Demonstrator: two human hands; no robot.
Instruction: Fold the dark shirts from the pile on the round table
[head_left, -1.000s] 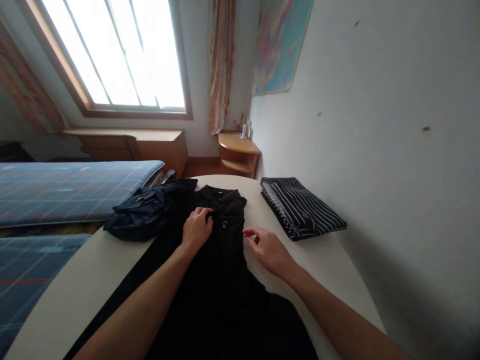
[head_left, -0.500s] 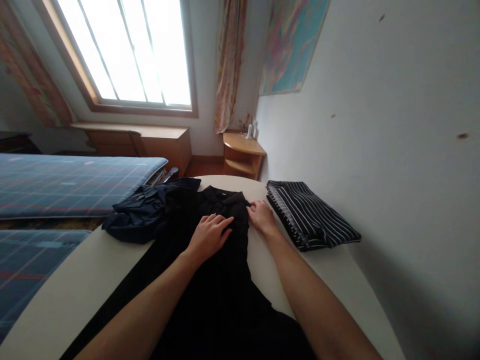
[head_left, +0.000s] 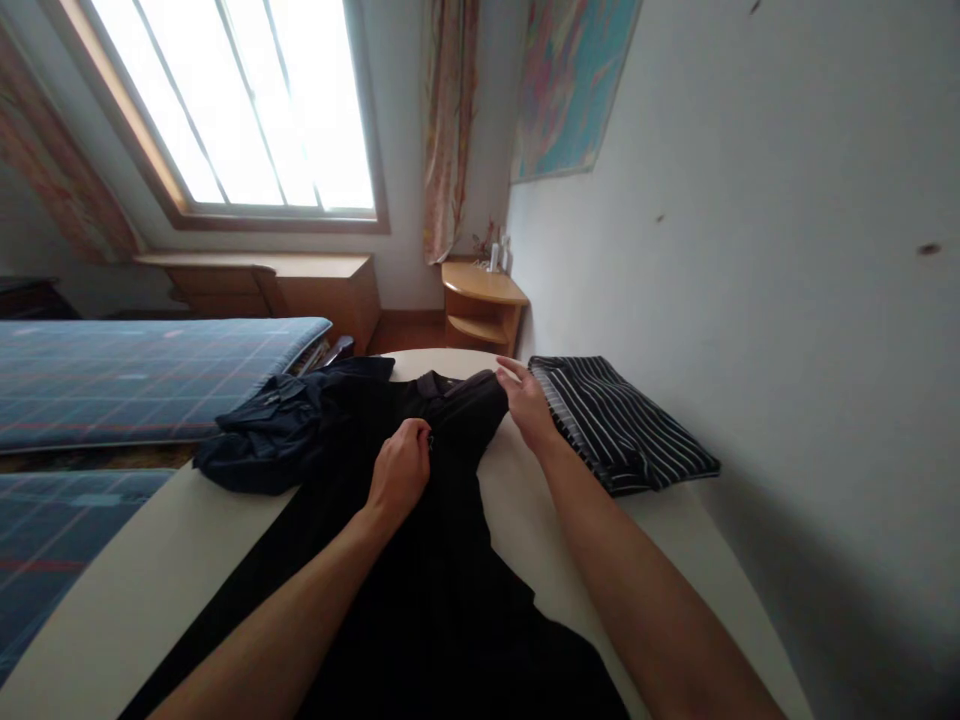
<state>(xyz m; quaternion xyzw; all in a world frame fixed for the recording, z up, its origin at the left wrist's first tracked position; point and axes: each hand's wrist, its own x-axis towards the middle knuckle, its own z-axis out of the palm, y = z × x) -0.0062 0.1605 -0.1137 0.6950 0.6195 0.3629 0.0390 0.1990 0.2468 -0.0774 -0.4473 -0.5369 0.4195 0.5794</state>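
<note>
A black collared shirt (head_left: 450, 540) lies spread over the pale table, its collar toward the far edge. My left hand (head_left: 403, 465) is closed in a pinch on the chest of the shirt, a little below the collar. At the shirt's right shoulder, my right hand (head_left: 529, 408) grips the cloth between thumb and fingers, and that shoulder is drawn up off the table. Just right of this hand sits a folded black cloth with white stripes (head_left: 622, 420). A crumpled dark navy garment (head_left: 270, 430) rests against the shirt's left side.
The round pale table (head_left: 217, 535) has its edge close to the white wall (head_left: 787, 250) on the right. Beds with blue plaid mattresses (head_left: 150, 375) stand at the left. Beyond are a wooden desk (head_left: 315, 265) under the window and a small corner shelf (head_left: 484, 285).
My left hand has gone from lying flat to pinching the shirt, slightly lower left. My right hand has moved up and pulled the shoulder cloth up and outward. The view has shifted slightly.
</note>
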